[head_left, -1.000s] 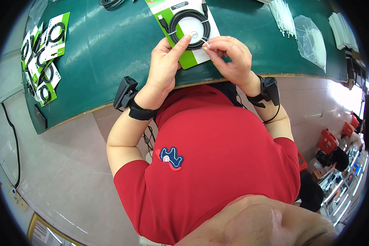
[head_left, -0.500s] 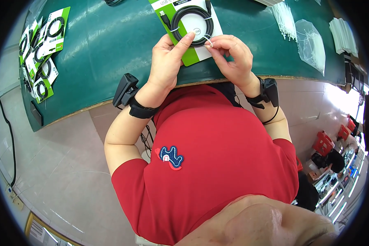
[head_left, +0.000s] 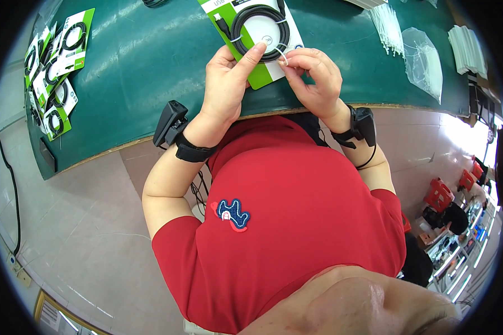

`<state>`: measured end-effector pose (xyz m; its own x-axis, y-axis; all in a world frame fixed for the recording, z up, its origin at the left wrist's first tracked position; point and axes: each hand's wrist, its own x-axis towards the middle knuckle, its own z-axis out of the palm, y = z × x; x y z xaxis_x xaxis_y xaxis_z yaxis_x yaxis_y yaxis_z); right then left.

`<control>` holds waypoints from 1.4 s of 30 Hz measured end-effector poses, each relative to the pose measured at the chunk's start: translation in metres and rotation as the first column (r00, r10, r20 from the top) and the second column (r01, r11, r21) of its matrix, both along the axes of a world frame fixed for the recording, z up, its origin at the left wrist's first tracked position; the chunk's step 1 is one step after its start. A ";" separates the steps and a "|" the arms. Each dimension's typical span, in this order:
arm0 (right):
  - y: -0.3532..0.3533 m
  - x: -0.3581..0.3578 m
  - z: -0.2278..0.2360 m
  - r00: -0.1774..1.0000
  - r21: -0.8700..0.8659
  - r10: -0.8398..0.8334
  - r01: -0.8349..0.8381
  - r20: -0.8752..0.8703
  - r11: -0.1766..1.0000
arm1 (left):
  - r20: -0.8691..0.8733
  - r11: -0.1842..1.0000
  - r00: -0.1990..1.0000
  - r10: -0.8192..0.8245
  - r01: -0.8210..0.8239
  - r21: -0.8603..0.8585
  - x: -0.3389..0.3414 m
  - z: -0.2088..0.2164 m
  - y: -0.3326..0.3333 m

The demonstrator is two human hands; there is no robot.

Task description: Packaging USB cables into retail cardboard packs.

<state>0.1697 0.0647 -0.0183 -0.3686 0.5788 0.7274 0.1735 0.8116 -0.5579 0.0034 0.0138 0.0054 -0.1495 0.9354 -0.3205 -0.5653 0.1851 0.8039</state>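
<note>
A coiled black braided cable (head_left: 238, 27) lies against a green and white backing card (head_left: 262, 77), held to it by white ties at several spots. My left hand (head_left: 224, 84) grips the card's lower left edge, thumb pressed on the front beside the coil and fingers hidden behind. At the coil's lower right, a thin white cable tie (head_left: 283, 54) loops around the cable. My right hand (head_left: 317, 75) pinches the end of that tie between thumb and forefinger, its other fingers curled.
A pile of carded black cables (head_left: 55, 75) lies at the left of the green table (head_left: 151, 72). Far right are a bundle of white ties (head_left: 387, 28), a clear bag of ties (head_left: 423, 67) and white strips (head_left: 466, 50). A dark flat object (head_left: 48, 154) rests at the left corner.
The card and both hands have shifted very slightly to the left. My right hand keeps its pinch on the cable tie.
</note>
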 end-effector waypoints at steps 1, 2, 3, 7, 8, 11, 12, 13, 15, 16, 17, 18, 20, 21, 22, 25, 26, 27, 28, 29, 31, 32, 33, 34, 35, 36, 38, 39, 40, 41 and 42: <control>-0.001 0.000 0.001 1.000 -0.004 -0.007 0.007 -0.006 1.000 | 0.004 1.000 1.000 -0.003 0.003 0.001 0.000 0.000 0.000; -0.001 0.000 0.002 1.000 -0.008 -0.014 0.014 -0.012 1.000 | 0.008 1.000 1.000 -0.006 0.006 0.001 0.000 0.001 0.000; -0.002 0.000 0.002 1.000 -0.012 -0.020 0.019 -0.018 1.000 | 0.012 1.000 1.000 -0.008 0.008 0.001 0.001 0.001 0.000; -0.002 0.000 0.002 0.999 -0.028 -0.028 0.028 -0.023 0.999 | -0.003 1.000 1.000 -0.013 0.013 0.010 -0.001 -0.004 0.000; -0.002 0.000 0.001 0.999 -0.028 -0.029 0.028 -0.022 0.999 | -0.003 1.000 1.000 -0.014 0.014 0.010 0.000 -0.003 0.000; -0.001 0.000 0.000 1.000 -0.022 -0.011 0.011 -0.013 1.000 | -0.010 1.000 1.000 0.007 -0.007 -0.002 0.001 0.000 0.001; -0.001 0.000 0.000 1.000 -0.023 -0.012 0.012 -0.013 1.000 | -0.010 1.000 1.000 0.007 -0.007 -0.002 0.001 -0.001 0.001; -0.001 0.000 0.000 1.000 -0.022 -0.009 0.008 -0.012 1.000 | -0.015 1.000 1.000 0.003 -0.003 -0.003 0.001 -0.001 0.001; -0.001 0.000 0.000 1.000 -0.022 -0.002 0.002 -0.012 1.000 | -0.026 1.000 1.000 -0.005 0.004 -0.004 -0.001 -0.003 0.001; -0.001 0.001 0.000 1.000 -0.022 -0.002 0.002 -0.012 1.000 | -0.026 1.000 1.000 -0.005 0.005 -0.004 -0.001 -0.004 0.001; -0.001 0.001 0.000 1.000 -0.015 0.000 0.000 0.008 1.000 | -0.028 1.000 1.000 -0.004 0.004 -0.005 -0.002 -0.005 0.001; -0.001 0.002 0.000 1.000 -0.009 0.002 -0.002 0.028 1.000 | -0.031 1.000 1.000 -0.003 0.003 -0.006 -0.002 -0.006 0.001; 0.000 0.002 -0.001 0.999 -0.003 0.003 -0.003 0.048 1.000 | -0.034 1.000 0.999 -0.003 0.003 -0.007 -0.002 -0.005 0.000; 0.001 0.002 -0.002 1.000 0.007 0.000 0.000 0.031 1.000 | -0.024 1.000 1.000 0.000 0.000 -0.002 -0.001 -0.004 0.000; 0.002 0.002 -0.002 1.000 0.017 -0.003 0.002 0.015 1.000 | -0.014 1.000 1.000 0.002 -0.002 0.002 0.001 -0.003 0.000; 0.001 0.002 -0.002 1.000 0.027 -0.020 0.021 -0.004 0.999 | -0.015 1.000 1.000 0.005 -0.005 0.021 0.002 -0.002 0.000; 0.000 0.001 -0.002 0.999 0.026 -0.033 0.033 -0.006 0.999 | -0.026 0.999 1.000 0.008 -0.007 0.034 0.003 -0.002 -0.001; 0.000 0.001 -0.002 0.999 0.025 -0.046 0.046 -0.007 0.999 | -0.036 0.999 0.999 0.012 -0.010 0.047 0.003 -0.002 -0.001; -0.001 0.000 -0.002 0.999 0.025 -0.047 0.047 -0.009 0.999 | -0.038 0.999 0.999 0.011 -0.009 0.047 0.004 -0.002 -0.001; -0.001 -0.001 -0.003 0.998 0.042 -0.065 0.066 -0.008 0.997 | -0.039 0.999 0.999 0.015 -0.013 0.051 0.004 -0.001 0.000; 0.000 -0.001 -0.004 0.995 0.076 -0.101 0.101 -0.007 0.992 | -0.040 0.998 0.999 0.023 -0.021 0.057 0.005 0.000 0.000; 0.000 0.000 -0.005 0.995 0.075 -0.101 0.101 -0.007 0.992 | -0.039 0.998 0.999 0.023 -0.021 0.056 0.006 0.000 0.000; 0.001 -0.001 -0.005 0.996 0.087 -0.091 0.091 0.000 0.992 | -0.030 0.999 0.999 0.018 -0.017 0.046 0.004 0.001 0.001; 0.002 -0.001 -0.006 0.997 0.099 -0.081 0.080 0.008 0.992 | -0.021 0.999 1.000 0.014 -0.013 0.036 0.003 0.002 0.001; 0.002 -0.001 -0.006 0.997 0.111 -0.071 0.068 0.017 0.991 | -0.011 1.000 1.000 0.010 -0.009 0.026 0.002 0.003 0.002; 0.002 -0.001 -0.005 0.997 0.112 -0.072 0.070 0.017 0.991 | -0.011 1.000 1.000 0.008 -0.008 0.026 0.002 0.004 0.003; 0.004 -0.002 -0.001 0.995 0.103 -0.085 0.080 0.045 0.991 | 0.005 0.999 1.000 0.000 0.000 0.036 0.001 0.007 0.004; 0.004 -0.002 0.001 0.994 0.099 -0.090 0.084 0.058 0.992 | 0.013 0.999 1.000 -0.004 0.004 0.041 0.001 0.008 0.004; 0.005 -0.002 0.003 0.994 0.100 -0.091 0.085 0.057 0.991 | 0.011 0.999 1.000 -0.005 0.005 0.043 0.000 0.008 0.003; 0.005 -0.001 0.004 0.993 0.111 -0.084 0.074 0.082 0.991 | 0.026 0.999 1.000 -0.009 0.008 0.039 -0.001 0.007 0.003; 0.005 0.000 0.006 0.991 0.122 -0.077 0.064 0.107 0.991 | 0.040 0.999 0.999 -0.012 0.011 0.035 -0.002 0.007 0.002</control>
<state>0.1695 0.0700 -0.0124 -0.4123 0.5189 0.7488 0.2878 0.8540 -0.4334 0.0012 0.0160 0.0123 -0.1263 0.9477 -0.2932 -0.5952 0.1640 0.7866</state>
